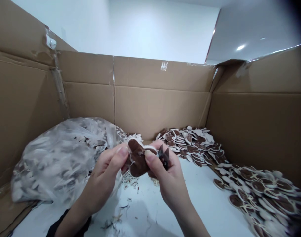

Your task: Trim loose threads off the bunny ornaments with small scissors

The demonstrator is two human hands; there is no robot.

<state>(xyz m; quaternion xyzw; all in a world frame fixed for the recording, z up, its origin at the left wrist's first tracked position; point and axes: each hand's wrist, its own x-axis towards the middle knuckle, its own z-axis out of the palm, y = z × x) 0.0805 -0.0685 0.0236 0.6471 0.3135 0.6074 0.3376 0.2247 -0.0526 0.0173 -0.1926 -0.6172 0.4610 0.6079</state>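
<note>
A brown fabric piece with a fuzzy white edge and rounded lobes is held up over the white table, between my two hands. My left hand pinches its left edge between thumb and fingers. On the right side, the thumb of my right hand presses on the front of the piece, with the fingers behind it. Small dark-bladed snips also rest in my right hand, blades pointing up. Loose threads lie across the brown surface.
A clear plastic bag full of brown and white pieces sits at left. Similar pieces are heaped at the back right and right. Scraps and threads lie on the white table. Cardboard walls surround it.
</note>
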